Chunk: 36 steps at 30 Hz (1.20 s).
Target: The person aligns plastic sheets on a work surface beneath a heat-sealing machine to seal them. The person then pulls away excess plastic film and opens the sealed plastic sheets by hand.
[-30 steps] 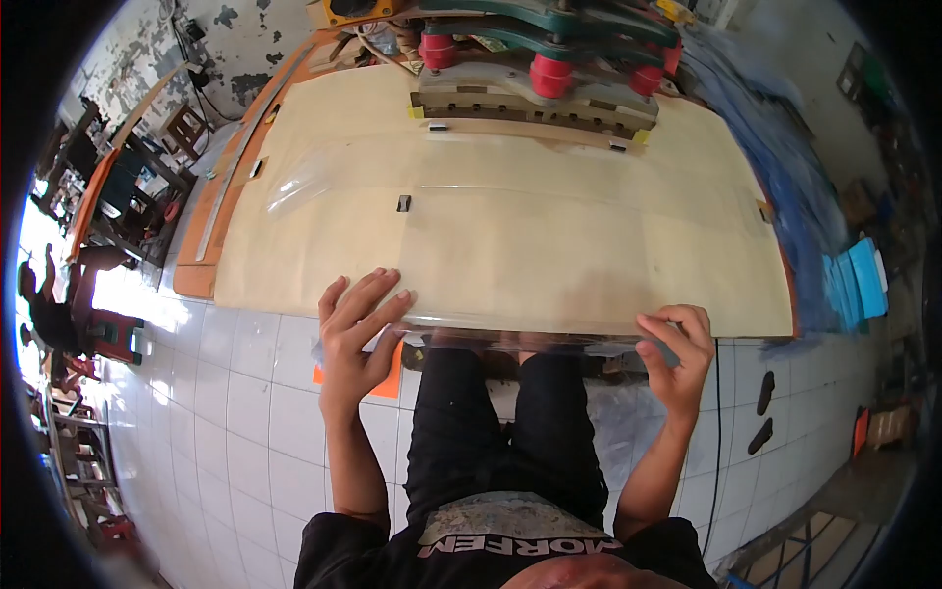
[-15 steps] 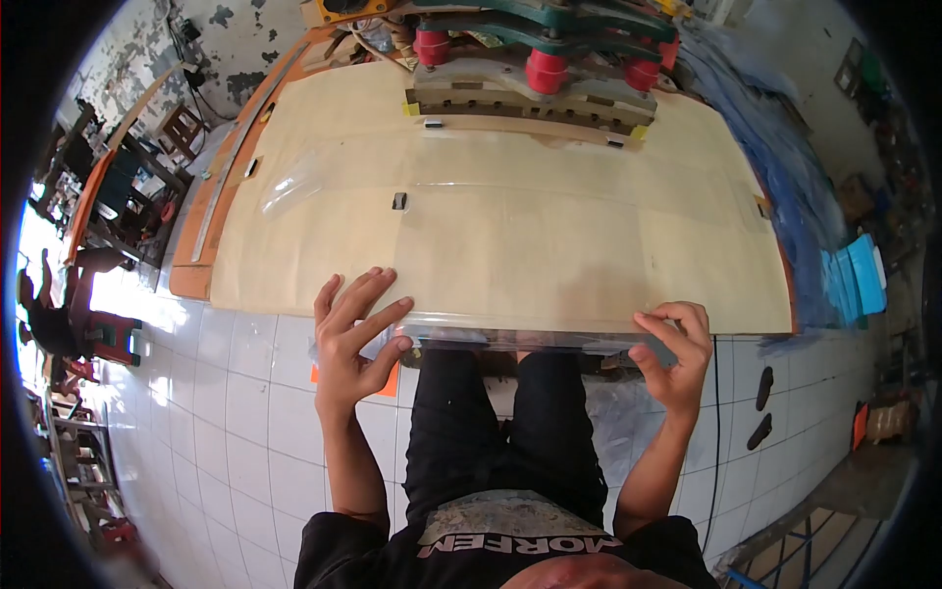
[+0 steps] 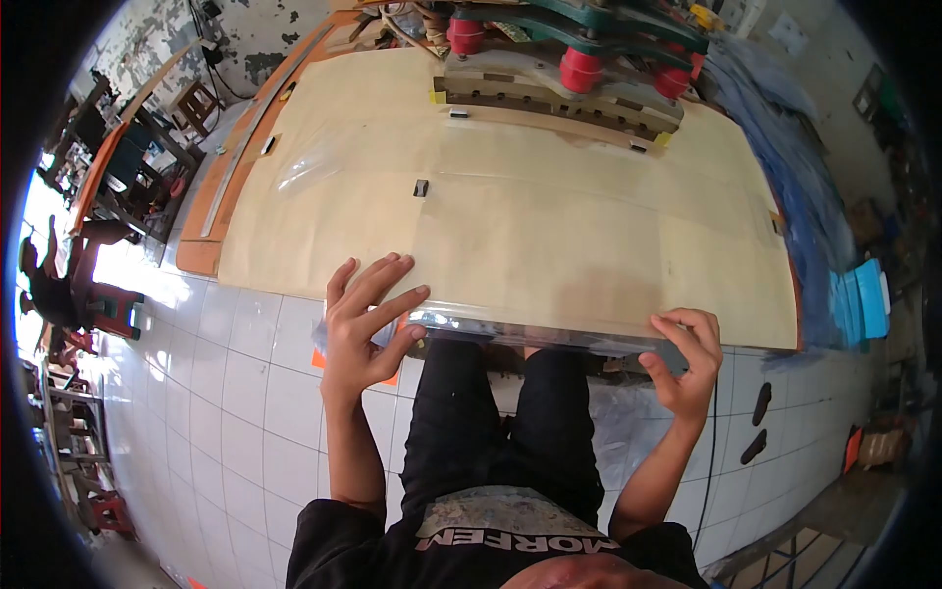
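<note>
A clear plastic sheet (image 3: 549,236) lies on the pale, cream-coloured table cover (image 3: 726,245), its near part shiny along the front edge. My left hand (image 3: 368,319) is at that edge on the left, fingers spread over the plastic and thumb apart below. At the right end of the same edge is my right hand (image 3: 689,358). Its fingertips touch the top near the edge; the thumb sits lower, with a gap between. Whether plastic lies in that gap is unclear. A small dark block (image 3: 421,187) rests on the sheet.
At the back stands a green metal frame with red cylinders (image 3: 581,71) above a slotted bar (image 3: 559,103). A long metal ruler (image 3: 250,147) lies along the left side. Blue plastic sheeting (image 3: 795,196) drapes the right side. Another person (image 3: 59,275) is at far left.
The view has turned slightly, so the table appears tilted and shifted right. Both hands stay at the front edge in nearly the same pose.
</note>
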### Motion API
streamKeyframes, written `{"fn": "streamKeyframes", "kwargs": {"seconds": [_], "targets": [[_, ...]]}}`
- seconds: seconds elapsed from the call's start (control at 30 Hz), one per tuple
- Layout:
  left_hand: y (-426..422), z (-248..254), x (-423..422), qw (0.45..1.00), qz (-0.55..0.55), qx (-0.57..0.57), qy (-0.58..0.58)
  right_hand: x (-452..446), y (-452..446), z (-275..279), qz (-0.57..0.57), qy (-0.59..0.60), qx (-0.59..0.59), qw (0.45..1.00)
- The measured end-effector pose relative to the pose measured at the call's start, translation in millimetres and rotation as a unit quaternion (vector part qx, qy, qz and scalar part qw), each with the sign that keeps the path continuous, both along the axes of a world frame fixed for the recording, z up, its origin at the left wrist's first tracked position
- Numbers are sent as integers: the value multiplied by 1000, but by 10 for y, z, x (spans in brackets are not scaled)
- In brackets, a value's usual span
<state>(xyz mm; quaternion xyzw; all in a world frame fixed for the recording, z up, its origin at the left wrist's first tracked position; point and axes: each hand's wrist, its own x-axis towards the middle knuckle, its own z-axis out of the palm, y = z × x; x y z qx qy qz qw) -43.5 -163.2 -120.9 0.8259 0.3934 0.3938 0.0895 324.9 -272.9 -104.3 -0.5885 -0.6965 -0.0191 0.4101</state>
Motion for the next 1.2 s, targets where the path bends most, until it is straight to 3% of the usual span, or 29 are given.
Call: {"fn": "streamKeyframes", "kwargs": {"seconds": [1.2], "targets": [[-23,92,22,1000,-7,-22,-3,48,-17,27,12,29,10,999]]}}
